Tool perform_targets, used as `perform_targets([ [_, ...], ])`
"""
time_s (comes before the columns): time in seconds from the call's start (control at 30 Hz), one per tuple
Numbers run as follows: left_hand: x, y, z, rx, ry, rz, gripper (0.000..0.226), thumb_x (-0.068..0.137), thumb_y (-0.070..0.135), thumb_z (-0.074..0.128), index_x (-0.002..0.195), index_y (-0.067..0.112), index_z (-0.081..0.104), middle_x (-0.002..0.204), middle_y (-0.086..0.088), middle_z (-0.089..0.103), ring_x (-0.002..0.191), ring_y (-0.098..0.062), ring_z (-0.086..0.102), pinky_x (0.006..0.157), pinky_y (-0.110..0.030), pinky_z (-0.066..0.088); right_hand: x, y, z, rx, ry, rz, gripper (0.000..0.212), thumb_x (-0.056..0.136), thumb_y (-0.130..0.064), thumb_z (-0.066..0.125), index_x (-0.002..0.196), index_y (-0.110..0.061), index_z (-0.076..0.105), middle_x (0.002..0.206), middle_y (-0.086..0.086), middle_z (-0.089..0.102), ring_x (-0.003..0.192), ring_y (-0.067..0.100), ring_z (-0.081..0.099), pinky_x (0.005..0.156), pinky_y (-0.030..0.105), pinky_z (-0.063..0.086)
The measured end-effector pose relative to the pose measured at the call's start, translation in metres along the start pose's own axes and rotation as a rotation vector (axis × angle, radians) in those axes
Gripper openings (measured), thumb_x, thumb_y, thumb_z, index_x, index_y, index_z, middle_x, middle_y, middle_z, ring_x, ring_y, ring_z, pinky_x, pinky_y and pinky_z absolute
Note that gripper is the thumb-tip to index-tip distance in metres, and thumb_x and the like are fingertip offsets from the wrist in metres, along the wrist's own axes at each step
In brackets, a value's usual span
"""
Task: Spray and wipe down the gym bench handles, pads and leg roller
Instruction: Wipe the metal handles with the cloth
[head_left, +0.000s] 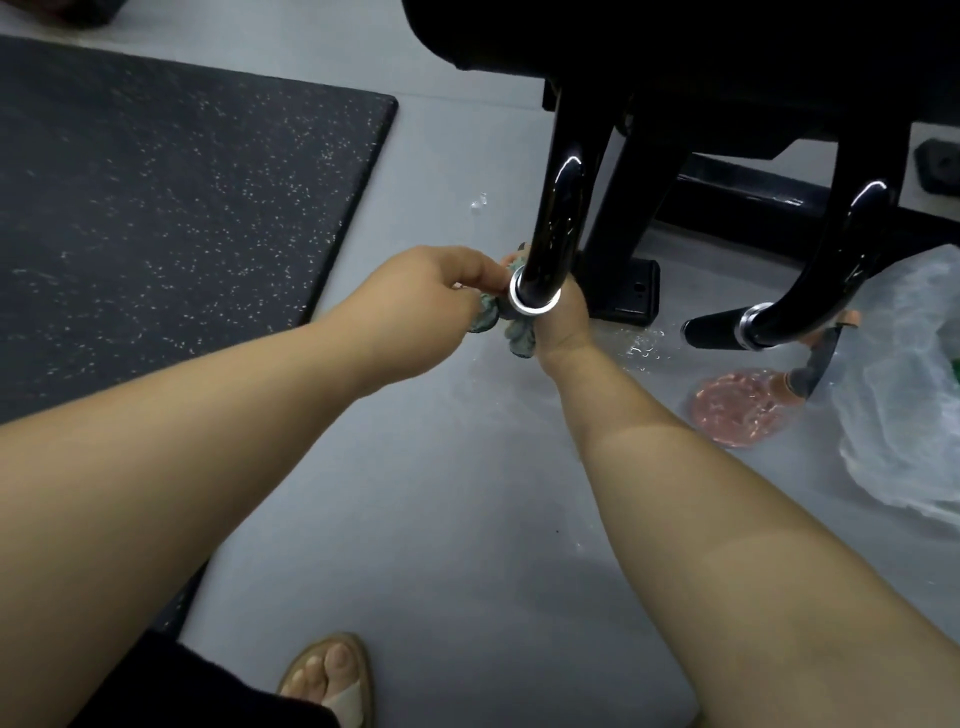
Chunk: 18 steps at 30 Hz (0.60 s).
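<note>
Forearms stretch to the near handle, left hand pinching the cloth, right hand curled round it at the grip (wiping under way), so the far handle and the rest likely remain.

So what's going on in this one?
A person works a green cloth on the end of one black bench handle. The right hand wraps the cloth round the grip; the left hand pinches its other end. The pink spray bottle lies on the floor near the second handle.
</note>
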<state>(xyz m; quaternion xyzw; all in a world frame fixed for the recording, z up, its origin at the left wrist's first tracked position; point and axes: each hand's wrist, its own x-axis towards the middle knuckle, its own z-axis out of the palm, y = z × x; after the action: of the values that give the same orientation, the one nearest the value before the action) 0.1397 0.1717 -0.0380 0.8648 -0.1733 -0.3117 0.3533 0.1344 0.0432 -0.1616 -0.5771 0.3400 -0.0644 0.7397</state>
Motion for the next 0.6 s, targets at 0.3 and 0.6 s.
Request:
perform_targets([
  [0.3, -0.013, 0.000, -0.001, 0.119, -0.113, 0.044, 0.048, 0.093, 0.011, 0.037, 0.121, 0.049, 0.050, 0.090, 0.027, 0.052, 0.083, -0.006, 0.056, 0.060, -0.014, 0.040, -0.003, 0.000, -0.002, 0.302, -0.061, 0.248, 0.051, 0.094, -0.031, 0.051, 0.046, -0.016, 0.058, 0.042, -0.001, 0.047, 0.041, 0.013, 0.044, 0.047, 0.024, 0.037],
  [0.6, -0.010, -0.002, 0.000, 0.206, -0.013, 0.091, 0.046, 0.094, 0.014, 0.042, 0.135, 0.034, 0.044, 0.141, 0.008, 0.037, 0.106, -0.015, 0.051, 0.066, -0.018, 0.040, -0.039, -0.032, -0.003, 0.870, 0.070, 0.522, 0.030, 0.097, 0.007, 0.026, 0.073, 0.001, 0.044, 0.074, 0.015, 0.043, 0.048, 0.013, 0.056, 0.049, 0.016, 0.047],
])
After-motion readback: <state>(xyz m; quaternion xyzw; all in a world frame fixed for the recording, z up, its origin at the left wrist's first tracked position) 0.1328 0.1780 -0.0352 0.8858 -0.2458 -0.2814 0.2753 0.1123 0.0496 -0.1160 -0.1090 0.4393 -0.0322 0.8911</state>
